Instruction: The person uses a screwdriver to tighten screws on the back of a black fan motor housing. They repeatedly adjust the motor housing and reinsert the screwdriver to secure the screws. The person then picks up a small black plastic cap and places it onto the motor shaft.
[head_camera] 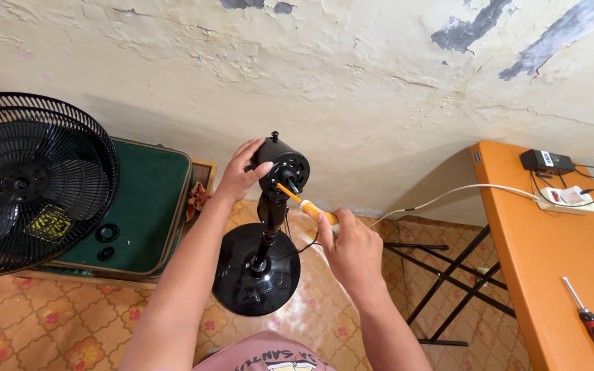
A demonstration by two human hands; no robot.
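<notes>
On the floor by the wall stood the fan motor (282,165) on its stand (256,269); my left hand (240,172) clasped its rigid, top-heavy housing, my right hand (350,249) clenched the screwdriver (302,203) against it.

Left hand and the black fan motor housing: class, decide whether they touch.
Touching. The head view shows the left hand wrapped against the side of the black motor housing, fingers on its top edge, with no gap between them.
</notes>
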